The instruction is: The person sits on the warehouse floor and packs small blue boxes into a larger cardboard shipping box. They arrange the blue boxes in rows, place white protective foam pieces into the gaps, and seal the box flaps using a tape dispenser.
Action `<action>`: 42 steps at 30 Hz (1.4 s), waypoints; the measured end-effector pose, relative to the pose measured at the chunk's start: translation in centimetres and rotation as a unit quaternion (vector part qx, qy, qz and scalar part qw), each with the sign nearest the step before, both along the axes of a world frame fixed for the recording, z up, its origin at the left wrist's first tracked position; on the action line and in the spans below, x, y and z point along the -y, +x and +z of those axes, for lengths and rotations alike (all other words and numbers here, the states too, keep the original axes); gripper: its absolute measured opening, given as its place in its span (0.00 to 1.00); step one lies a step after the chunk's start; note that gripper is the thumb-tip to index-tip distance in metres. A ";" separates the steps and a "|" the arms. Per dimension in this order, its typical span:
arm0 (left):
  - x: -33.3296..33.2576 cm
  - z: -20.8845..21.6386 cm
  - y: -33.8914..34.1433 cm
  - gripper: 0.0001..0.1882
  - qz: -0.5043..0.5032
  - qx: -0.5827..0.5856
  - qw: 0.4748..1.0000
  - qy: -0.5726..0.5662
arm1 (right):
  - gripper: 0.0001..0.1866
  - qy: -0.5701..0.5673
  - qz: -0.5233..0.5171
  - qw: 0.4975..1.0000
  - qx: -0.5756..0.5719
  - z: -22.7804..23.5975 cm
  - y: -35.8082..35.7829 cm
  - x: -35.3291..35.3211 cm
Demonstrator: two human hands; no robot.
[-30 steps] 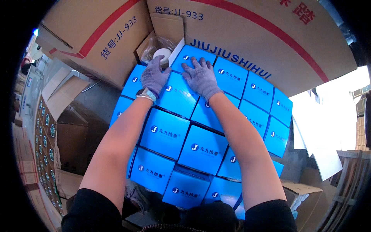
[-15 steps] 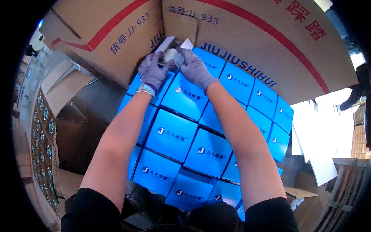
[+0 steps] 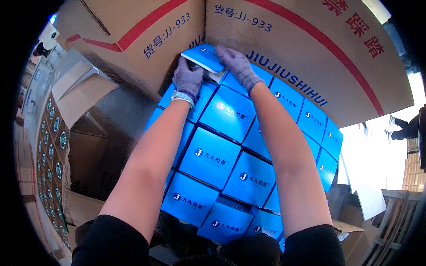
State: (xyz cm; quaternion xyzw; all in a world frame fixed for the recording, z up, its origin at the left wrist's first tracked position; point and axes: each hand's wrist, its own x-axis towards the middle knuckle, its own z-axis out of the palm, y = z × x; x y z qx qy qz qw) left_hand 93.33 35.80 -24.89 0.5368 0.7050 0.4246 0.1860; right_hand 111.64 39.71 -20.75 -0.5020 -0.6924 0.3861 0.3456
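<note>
At the far corner of a large carton, a blue box (image 3: pixel 190 65) has its blue lid (image 3: pixel 205 54) raised at a slant, with the white underside edge showing. My left hand (image 3: pixel 188 80), in a grey-purple glove, is closed at the near left side of this box, its fingertips partly hidden under the lid. On the lid's right edge rest the bent fingers of my gloved right hand (image 3: pixel 236 64). Between the hands, a dark gap and a strip of white show beneath the lid. Rows of closed blue boxes (image 3: pixel 210 158) lie under my forearms.
Tall carton flaps (image 3: pixel 284 48) with red stripes stand behind the boxes. To the left are an open brown carton (image 3: pixel 91 159) and a carton tray of round green-and-silver tops (image 3: pixel 51 150). White sheets (image 3: pixel 371 201) and a wooden pallet (image 3: pixel 395 221) lie at right.
The blue lid now shows over the far corner box, where a clear and white item was between my hands. My right hand has shifted onto the lid's edge. The whole view has shifted slightly.
</note>
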 end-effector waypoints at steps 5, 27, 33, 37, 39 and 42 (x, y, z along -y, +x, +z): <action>1.0 -0.5 -1.8 0.49 -0.095 0.444 0.884 0.113 | 0.41 0.081 -0.064 0.939 0.327 1.5 -4.6 2.2; -0.2 -2.1 -2.8 0.42 -0.171 0.306 0.930 0.109 | 0.35 0.197 -0.062 0.881 0.426 -4.8 -8.9 5.5; 8.2 7.0 -7.9 0.29 -0.359 -0.314 0.878 0.049 | 0.38 0.234 0.004 0.925 0.299 -4.3 -4.4 6.5; 24.6 16.3 -18.1 0.29 -0.440 -0.371 0.817 0.043 | 0.35 0.248 0.027 0.954 0.167 -3.3 -2.4 18.8; 33.6 20.4 -23.2 0.28 -0.410 -0.383 0.828 -0.011 | 0.33 0.226 0.066 0.958 0.164 -1.3 0.3 26.2; 47.1 25.8 -29.3 0.25 -0.289 -0.377 0.873 -0.113 | 0.32 0.174 0.058 0.966 0.183 1.1 4.2 35.4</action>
